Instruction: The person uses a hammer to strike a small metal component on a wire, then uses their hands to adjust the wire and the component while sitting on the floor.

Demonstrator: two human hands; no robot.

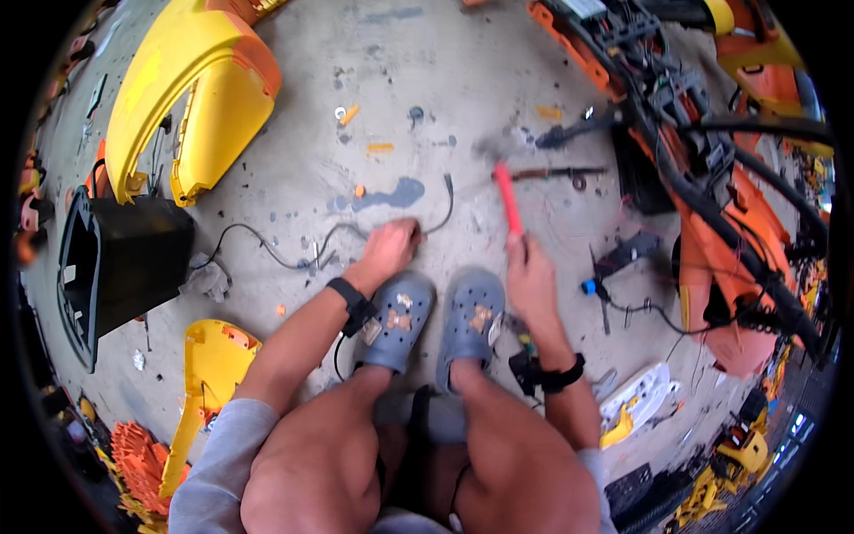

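Red-handled hammer (pixel 509 203): probably head-heavy, stiff; hold near lower end. Right hand (pixel 532 274): fingers clamped round it. Left hand (pixel 390 247): finger closure, cannot tell.

A hammer (pixel 509 200) with a bright red handle is gripped low on that handle in the right hand (pixel 531 271), its shaft pointing away from the person and leaning slightly left, its dark head blurred. A thin dark-grey cable (pixel 285 263) snakes in loose waves across the grey floor (pixel 302 165) from the left, is partly hidden at the left hand (pixel 394 243), then curves away to a thicker end lying left of the hammer.
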